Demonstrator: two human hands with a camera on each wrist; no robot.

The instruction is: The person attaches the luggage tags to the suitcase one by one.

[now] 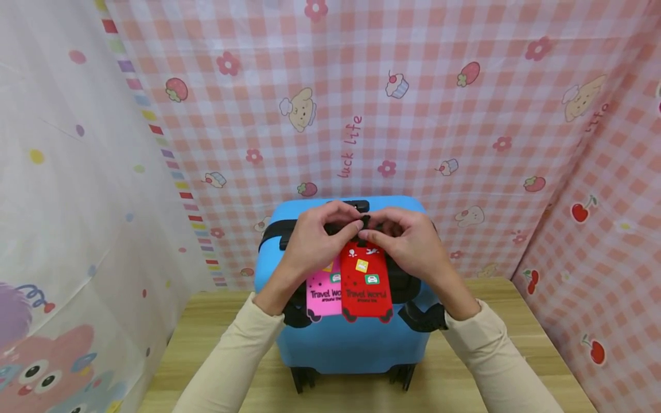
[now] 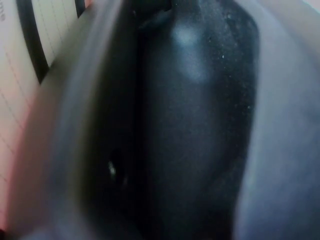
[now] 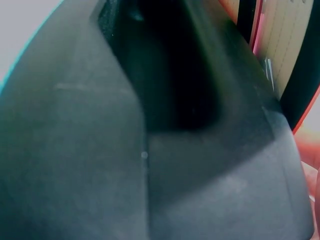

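Observation:
In the head view, a red luggage tag (image 1: 366,304) printed "Travel World" hangs in front of a blue suitcase (image 1: 351,347). A pink luggage tag (image 1: 321,304) sits partly behind it, to the left. My left hand (image 1: 321,235) and right hand (image 1: 413,241) meet above the red tag, thumbs toward each other. Between them they pinch the short black strap (image 1: 365,221) at its top. Whether the strap is fastened is hidden by the fingers. Blurred black plastic (image 2: 195,125) fills the left wrist view. In the right wrist view, black plastic (image 3: 75,165) covers most of the frame.
The suitcase stands on a wood-grain surface (image 1: 217,355), with black wheels (image 1: 303,378) at its near side. A black band (image 1: 279,229) crosses its top. Behind hangs a pink checked curtain (image 1: 351,115); a white patterned cloth (image 1: 67,189) is at left.

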